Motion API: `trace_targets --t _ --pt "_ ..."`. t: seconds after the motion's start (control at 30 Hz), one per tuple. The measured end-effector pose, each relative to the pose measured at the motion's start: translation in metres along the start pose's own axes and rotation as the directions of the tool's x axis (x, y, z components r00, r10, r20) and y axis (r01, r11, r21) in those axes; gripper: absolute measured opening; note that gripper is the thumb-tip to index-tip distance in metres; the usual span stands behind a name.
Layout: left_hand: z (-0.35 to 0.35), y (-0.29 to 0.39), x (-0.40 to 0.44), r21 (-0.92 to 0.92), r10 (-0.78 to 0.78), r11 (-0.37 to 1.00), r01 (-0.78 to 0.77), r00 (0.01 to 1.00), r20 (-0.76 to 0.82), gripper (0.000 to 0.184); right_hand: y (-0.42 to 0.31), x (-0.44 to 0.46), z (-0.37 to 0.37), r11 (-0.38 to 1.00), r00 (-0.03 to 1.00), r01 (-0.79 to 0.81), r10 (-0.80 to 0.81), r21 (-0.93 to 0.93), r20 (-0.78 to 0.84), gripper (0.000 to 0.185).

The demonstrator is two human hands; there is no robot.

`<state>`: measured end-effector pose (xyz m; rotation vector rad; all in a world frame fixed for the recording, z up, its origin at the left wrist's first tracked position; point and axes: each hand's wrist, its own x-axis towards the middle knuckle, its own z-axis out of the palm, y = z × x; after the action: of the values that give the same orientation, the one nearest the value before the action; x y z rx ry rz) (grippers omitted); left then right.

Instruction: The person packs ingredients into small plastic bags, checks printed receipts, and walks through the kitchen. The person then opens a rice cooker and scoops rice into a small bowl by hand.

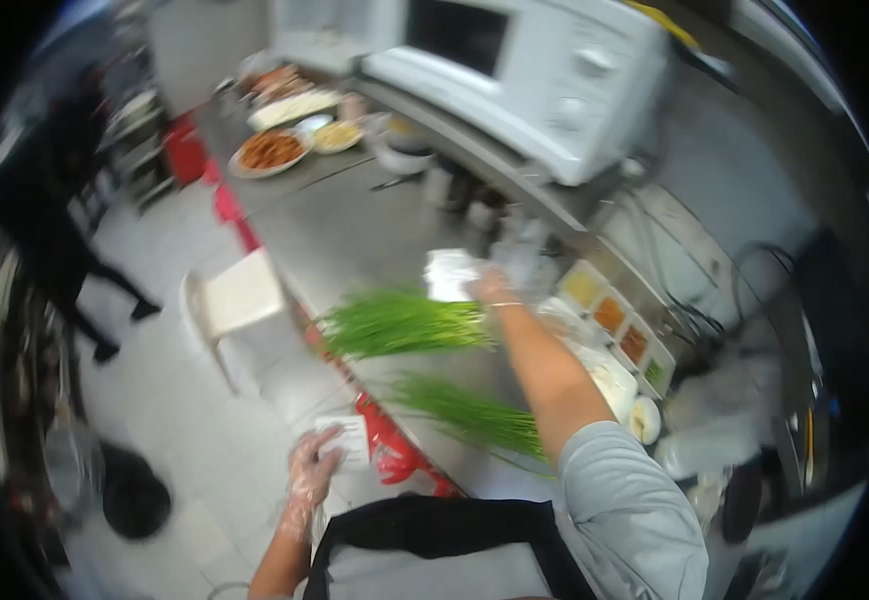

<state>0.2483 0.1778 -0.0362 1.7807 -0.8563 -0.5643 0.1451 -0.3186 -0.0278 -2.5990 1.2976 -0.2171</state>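
Observation:
My right hand, in a clear plastic glove, reaches over the steel worktop. Its fingers are closed on a crumpled white cloth or paper. Just below that hand lies a thick bundle of green chives. A second bundle of chives is spread nearer to me, partly behind my right arm. My left hand, also gloved, hangs off the table's edge with its fingers apart. Behind its fingertips shows a white slatted object, which I cannot identify; no grip on it is visible.
A white microwave stands on a raised shelf. Plates of orange-red food and pale yellow food sit at the far end. A topping tray lies right. A white chair and a dark-clothed person are to the left.

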Motion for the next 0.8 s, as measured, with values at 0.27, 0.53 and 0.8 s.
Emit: trace_targets --t 0.27,0.53,0.8 --pt "0.077 0.054 0.052 -0.491 0.271 0.865 -0.104 0.92 0.283 0.033 -0.105 -0.178 -0.276 0.894 0.908 0.417 -0.417 0.163 -0.036 0.052" --pt "0.136 0.14 0.065 -0.449 0.506 0.847 -0.285 0.694 0.513 0.027 -0.046 -0.349 -0.469 0.833 0.883 0.014 -0.27 -0.552 -0.385 0.018" --pt "0.157 0.163 0.057 -0.508 0.43 0.845 -0.168 0.779 0.456 0.026 0.161 -0.433 -0.596 0.924 0.536 -0.187 0.38 0.332 -0.754 0.022"
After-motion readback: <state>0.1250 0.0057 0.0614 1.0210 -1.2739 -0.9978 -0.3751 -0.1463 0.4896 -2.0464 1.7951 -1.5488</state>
